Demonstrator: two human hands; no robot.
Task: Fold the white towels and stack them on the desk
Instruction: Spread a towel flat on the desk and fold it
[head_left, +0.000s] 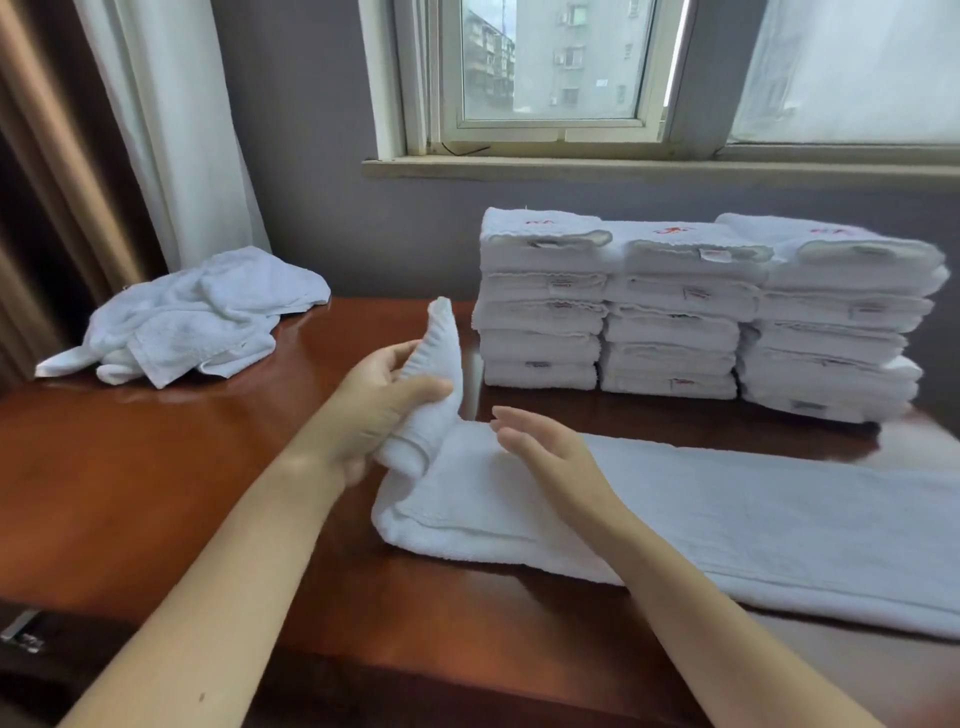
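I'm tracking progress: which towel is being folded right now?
The long towel in front, end gripped by the left hand; stacks and heap lie untouched.

long towel (727, 519) cut off at right edge, stack labels (696, 293) unreadable

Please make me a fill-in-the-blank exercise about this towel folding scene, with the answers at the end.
The folded towels stand in ____ stacks under the window.
The ____ hand grips the raised end of the long towel.
The right hand is ____, fingers straight, holding nothing.
The crumpled towels lie on the desk to the ____ of the stacks.
Missing words: three, left, open, left.
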